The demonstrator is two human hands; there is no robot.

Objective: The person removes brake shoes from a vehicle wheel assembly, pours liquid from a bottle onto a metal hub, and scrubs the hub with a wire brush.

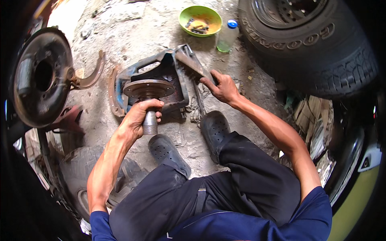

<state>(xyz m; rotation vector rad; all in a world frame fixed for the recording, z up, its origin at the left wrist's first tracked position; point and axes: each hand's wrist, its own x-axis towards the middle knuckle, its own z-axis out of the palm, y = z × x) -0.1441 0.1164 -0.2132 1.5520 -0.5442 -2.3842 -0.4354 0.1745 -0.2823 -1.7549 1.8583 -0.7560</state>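
Observation:
My left hand [140,116] grips the threaded metal shaft of a flanged wheel spindle [150,120], its round flange uppermost. My right hand [223,89] is closed on the end of a brush [191,64], whose dark bristles face down and left, apart from the spindle. Behind the spindle, on the ground, lies a cut-open blue container [184,90] with a dark inside. A curved brake shoe [113,96] leans at its left side. Another curved brake shoe [98,72] is farther left, beside a round brake backing plate [42,75].
A green bowl [200,33] with small metal parts and a clear bottle [225,40] with a blue cap stand ahead. A large Goodyear tyre [298,45] fills the upper right; another tyre [129,171] lies by my left leg. Wood pieces [313,120] are at the right.

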